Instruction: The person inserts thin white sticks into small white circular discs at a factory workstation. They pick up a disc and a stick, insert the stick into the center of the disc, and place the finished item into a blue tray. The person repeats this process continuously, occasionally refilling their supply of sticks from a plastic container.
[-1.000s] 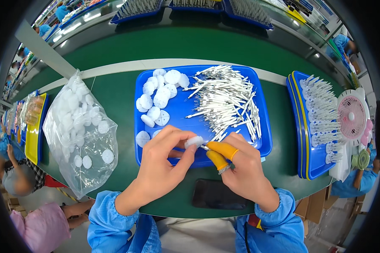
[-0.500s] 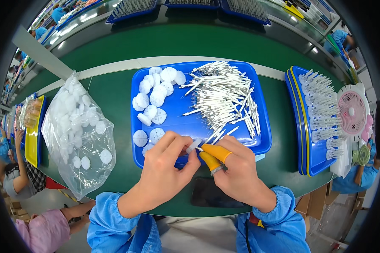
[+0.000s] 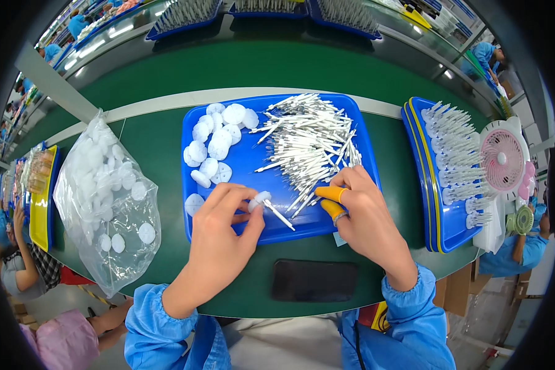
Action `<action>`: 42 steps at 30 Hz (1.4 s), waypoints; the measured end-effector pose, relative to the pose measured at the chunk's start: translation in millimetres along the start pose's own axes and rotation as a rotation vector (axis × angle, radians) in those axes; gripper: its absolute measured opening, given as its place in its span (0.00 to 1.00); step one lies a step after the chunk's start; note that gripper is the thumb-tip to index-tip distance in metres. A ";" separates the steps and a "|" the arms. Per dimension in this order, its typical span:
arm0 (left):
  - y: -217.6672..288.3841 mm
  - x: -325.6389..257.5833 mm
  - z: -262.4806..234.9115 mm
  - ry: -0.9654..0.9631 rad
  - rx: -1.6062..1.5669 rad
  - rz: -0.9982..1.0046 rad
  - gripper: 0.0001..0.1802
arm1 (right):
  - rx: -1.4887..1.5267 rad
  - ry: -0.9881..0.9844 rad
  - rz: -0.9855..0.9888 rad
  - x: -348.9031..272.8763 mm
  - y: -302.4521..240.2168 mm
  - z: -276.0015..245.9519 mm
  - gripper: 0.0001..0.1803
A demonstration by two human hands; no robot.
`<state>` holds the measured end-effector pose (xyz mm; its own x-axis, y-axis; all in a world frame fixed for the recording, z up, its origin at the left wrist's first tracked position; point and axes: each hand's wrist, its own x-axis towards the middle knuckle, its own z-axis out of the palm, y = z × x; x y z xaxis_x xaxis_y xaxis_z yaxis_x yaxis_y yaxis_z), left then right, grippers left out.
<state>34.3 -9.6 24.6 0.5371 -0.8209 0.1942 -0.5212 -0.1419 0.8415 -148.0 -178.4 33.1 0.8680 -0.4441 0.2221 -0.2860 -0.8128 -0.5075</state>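
My left hand (image 3: 219, 231) pinches a round white disc (image 3: 260, 200) over the near edge of a blue tray (image 3: 248, 168). One white stick (image 3: 280, 216) juts out of this disc toward the lower right. Loose white discs (image 3: 221, 143) lie in the tray's left part, and a heap of thin white sticks (image 3: 308, 139) fills its right part. Beside the heap's near end is my right hand (image 3: 371, 216), with yellow-orange covers on two fingers. Its fingers are slightly apart, and I see nothing held in them.
A clear bag of white discs (image 3: 108, 203) lies at left. A dark phone (image 3: 314, 280) rests before me. Stacked trays of upright sticks on discs (image 3: 453, 160) stand at right, near a pink-and-white fan (image 3: 502, 159). More filled trays (image 3: 185, 17) are at the back.
My right hand has moved away from the disc, up toward the stick heap. The stick now shows sticking out of the disc in my left hand, which has shifted slightly left.
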 end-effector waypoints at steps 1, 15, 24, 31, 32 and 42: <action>-0.3 1.4 -2.1 -0.013 0.006 -0.001 0.08 | -0.019 -0.019 -0.011 0.5 4.8 2.1 0.15; 2.7 -2.3 3.7 -0.133 -0.183 -0.044 0.10 | 0.421 -0.085 -0.015 -8.7 -31.7 -1.4 0.28; 2.4 -3.5 6.6 -0.118 -0.092 -0.013 0.10 | 0.303 -0.094 -0.027 -7.1 -23.7 8.4 0.26; 5.6 -6.0 10.2 -0.107 -0.081 -0.006 0.09 | 0.285 -0.046 -0.063 -6.6 -32.0 15.4 0.23; 6.1 -6.1 11.0 -0.101 -0.086 0.003 0.09 | 0.304 -0.032 -0.070 -7.3 -33.7 18.1 0.23; 5.9 -12.9 11.7 -0.051 0.013 0.136 0.11 | 0.341 0.198 -0.034 -14.6 -44.7 34.0 0.22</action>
<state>16.5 -6.4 21.2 0.4263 -0.8602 0.2798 -0.5959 -0.0344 0.8023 -134.0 -122.8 24.3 0.7704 -0.5097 0.3830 -0.0782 -0.6717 -0.7367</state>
